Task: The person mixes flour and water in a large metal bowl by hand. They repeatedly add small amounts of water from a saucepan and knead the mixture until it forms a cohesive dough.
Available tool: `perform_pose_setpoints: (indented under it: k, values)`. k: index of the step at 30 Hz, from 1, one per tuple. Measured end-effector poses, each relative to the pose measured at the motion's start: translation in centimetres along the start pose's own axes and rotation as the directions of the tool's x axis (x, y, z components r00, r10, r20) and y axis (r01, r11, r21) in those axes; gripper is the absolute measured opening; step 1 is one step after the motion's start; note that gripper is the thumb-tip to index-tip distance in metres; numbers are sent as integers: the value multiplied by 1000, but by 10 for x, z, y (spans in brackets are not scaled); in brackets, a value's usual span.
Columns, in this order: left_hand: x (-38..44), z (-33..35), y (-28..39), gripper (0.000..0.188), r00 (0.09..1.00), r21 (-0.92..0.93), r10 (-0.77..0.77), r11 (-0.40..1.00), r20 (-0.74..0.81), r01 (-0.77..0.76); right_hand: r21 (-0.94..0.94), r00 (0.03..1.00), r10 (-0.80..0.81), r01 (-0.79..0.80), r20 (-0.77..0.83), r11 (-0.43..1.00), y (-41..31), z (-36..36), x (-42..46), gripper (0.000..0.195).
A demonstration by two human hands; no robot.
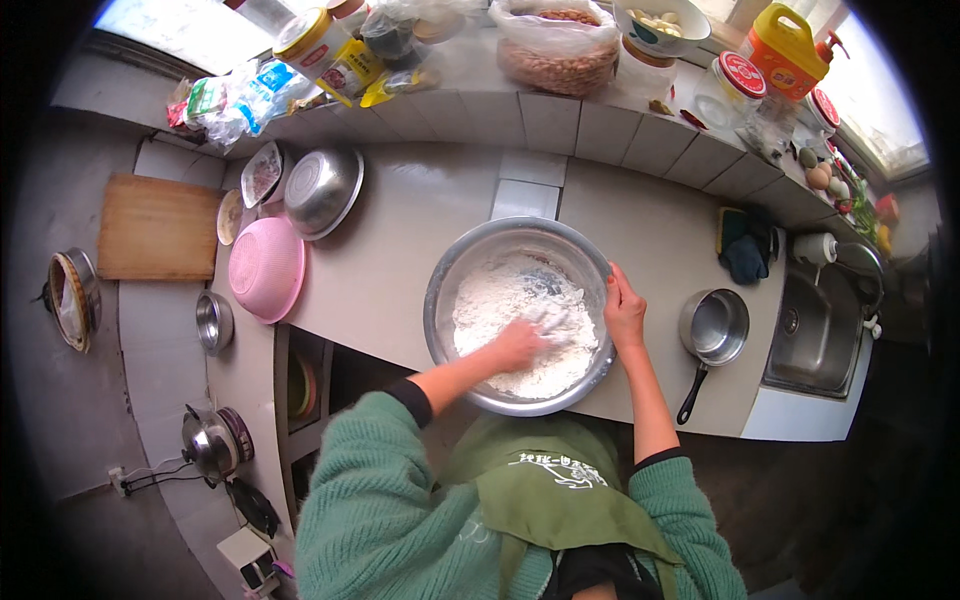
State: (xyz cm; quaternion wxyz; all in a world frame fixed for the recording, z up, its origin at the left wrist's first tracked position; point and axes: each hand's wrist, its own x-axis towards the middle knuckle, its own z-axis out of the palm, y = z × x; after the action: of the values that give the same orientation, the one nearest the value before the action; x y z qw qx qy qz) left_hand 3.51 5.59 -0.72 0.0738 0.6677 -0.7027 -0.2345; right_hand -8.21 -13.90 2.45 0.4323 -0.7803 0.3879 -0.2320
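A large stainless steel basin (442, 300) stands at the front of the counter, close to the apron. White flour (487, 292) covers its bottom, loose and partly crumbly. My left hand (521, 343) reaches down into the flour; it is blurred, and its fingers look coated white, so whether they hold anything is unclear. On the basin's right side, my right hand (624, 304) grips the rim, thumb on top near the edge. To the right of that hand sits a steel saucepan (714, 328) with a black handle pointing toward me.
A sink (816, 337) is at the right end, with dark cloths (744, 259) behind the saucepan. An upturned pink colander (266, 266), an upturned steel bowl (319, 191) and a small steel bowl (214, 322) stand left. A bag of peanuts (559, 60) rests on the tiled ledge.
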Motion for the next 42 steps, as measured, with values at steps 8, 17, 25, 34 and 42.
perform_pose_setpoints:
  k: [8,17,25,34,42]
  values:
    - [-16,-8,-11,57,974,131,207,972,-87,-195,47,999,37,-37,9,998,-8,3,1,28]
    - [68,14,-2,57,958,-76,-155,987,-241,141,30,999,-33,33,-3,999,2,4,-2,28]
    - [70,-16,-45,37,687,-383,-663,742,-297,550,-3,999,-20,20,37,1000,-2,3,4,28]
    - [-45,-12,-34,70,586,-22,-804,587,98,809,52,997,-33,37,-76,998,-3,8,1,25]
    - [19,48,48,68,560,-609,-802,555,-210,566,41,998,59,-58,-9,997,-3,5,-3,26]
